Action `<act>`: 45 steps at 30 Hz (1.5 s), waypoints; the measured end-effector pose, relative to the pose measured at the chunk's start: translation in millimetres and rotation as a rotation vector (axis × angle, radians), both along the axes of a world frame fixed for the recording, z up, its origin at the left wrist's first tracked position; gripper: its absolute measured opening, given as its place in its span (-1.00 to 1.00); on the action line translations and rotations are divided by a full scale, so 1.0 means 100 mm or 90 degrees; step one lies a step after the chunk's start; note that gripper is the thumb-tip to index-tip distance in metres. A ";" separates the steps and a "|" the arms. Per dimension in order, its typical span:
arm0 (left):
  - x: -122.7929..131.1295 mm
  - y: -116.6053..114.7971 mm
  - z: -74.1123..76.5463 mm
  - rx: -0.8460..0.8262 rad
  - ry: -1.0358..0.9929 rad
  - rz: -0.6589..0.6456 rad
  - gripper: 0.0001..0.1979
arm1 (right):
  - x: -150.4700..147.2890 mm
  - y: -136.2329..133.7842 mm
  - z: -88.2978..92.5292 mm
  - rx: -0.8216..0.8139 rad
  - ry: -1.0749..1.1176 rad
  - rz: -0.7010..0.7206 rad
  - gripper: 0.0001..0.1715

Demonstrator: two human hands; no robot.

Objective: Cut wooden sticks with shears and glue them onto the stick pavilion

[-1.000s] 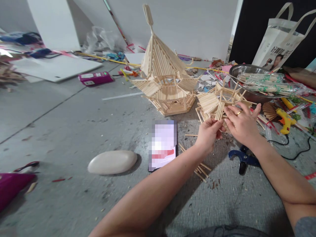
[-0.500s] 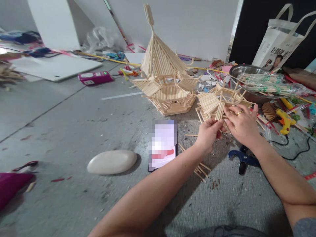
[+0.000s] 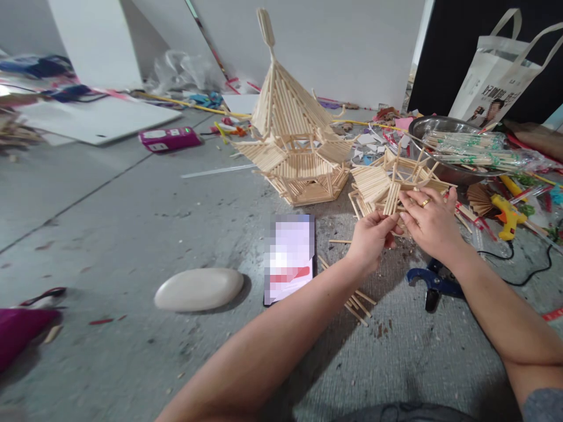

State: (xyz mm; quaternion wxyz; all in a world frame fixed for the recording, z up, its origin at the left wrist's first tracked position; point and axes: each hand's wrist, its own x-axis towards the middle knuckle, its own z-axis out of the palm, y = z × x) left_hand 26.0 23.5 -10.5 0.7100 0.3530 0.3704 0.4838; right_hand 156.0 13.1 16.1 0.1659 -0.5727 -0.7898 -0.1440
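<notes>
A small roof-like frame of wooden sticks (image 3: 373, 181) stands on the floor, right of centre. My left hand (image 3: 372, 234) is closed at its near edge, thumb and forefinger pinching the lower ends of a narrow row of sticks. On the right side of that row, my right hand (image 3: 433, 220), with a ring on one finger, presses a stick between thumb and fingertips; the contact is partly hidden. Behind and to the left rises a larger stick pavilion (image 3: 303, 129) with a pointed roof. Loose sticks (image 3: 360, 302) lie beneath my left forearm.
A phone (image 3: 290, 258) and a pale smooth stone-like object (image 3: 200, 289) lie left of my arms. Near my right forearm are a blue cutter (image 3: 433, 281) and a yellow glue gun (image 3: 508, 217) with its cord. A metal bowl (image 3: 417, 126) holds wrapped chopsticks (image 3: 466, 149).
Hardly anything differs. Both hands keep their hold at the small frame's near edge, with the right fingers shifting very slightly.
</notes>
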 end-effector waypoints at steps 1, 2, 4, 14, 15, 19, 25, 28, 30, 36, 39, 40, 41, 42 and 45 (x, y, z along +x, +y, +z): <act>0.00 0.00 0.00 0.001 0.000 0.000 -0.84 | 0.00 0.00 0.00 -0.002 0.002 0.001 -0.57; 0.00 0.00 -0.01 0.003 -0.001 0.000 -0.83 | 0.00 0.00 0.00 -0.004 0.005 0.002 -0.56; 0.01 0.00 -0.01 0.006 -0.002 0.001 -0.83 | 0.00 0.00 0.01 -0.006 0.008 0.001 -0.56; 0.02 -0.01 -0.01 0.019 0.019 0.008 -0.81 | 0.00 -0.01 0.01 0.001 -0.013 -0.007 -0.56; 0.02 -0.01 -0.01 0.021 0.022 0.009 -0.81 | 0.00 -0.01 0.01 -0.001 -0.012 -0.007 -0.56; 0.03 -0.01 -0.02 0.027 0.032 0.012 -0.80 | 0.00 -0.01 0.00 0.000 -0.010 -0.007 -0.56; 0.00 -0.01 -0.01 0.010 0.016 0.002 -0.82 | 0.00 -0.01 0.01 0.001 -0.022 -0.010 -0.57; -0.03 -0.01 0.00 0.001 0.012 0.000 -0.84 | 0.00 -0.02 0.01 0.001 -0.028 -0.014 -0.57; -0.04 0.00 0.00 -0.005 0.012 0.001 -0.83 | 0.00 -0.02 0.01 0.002 -0.036 -0.018 -0.57; -0.05 0.02 0.01 0.004 0.022 -0.001 -0.81 | 0.00 -0.01 0.01 0.009 -0.043 -0.019 -0.57; -0.05 0.02 0.01 0.012 0.038 0.001 -0.83 | 0.00 -0.01 0.00 0.011 -0.035 -0.014 -0.58; -0.05 0.02 0.01 0.012 0.042 0.001 -0.84 | 0.00 -0.01 0.00 0.010 -0.035 -0.014 -0.58; -0.05 0.02 0.01 0.011 0.046 0.001 -0.84 | 0.00 -0.01 0.01 0.009 -0.036 -0.016 -0.58; -0.05 0.02 0.01 0.012 0.049 0.001 -0.85 | 0.00 -0.01 0.01 0.006 -0.037 -0.018 -0.58; -0.05 0.02 0.02 0.020 0.058 0.001 -0.86 | 0.00 -0.01 0.01 0.005 -0.043 -0.020 -0.57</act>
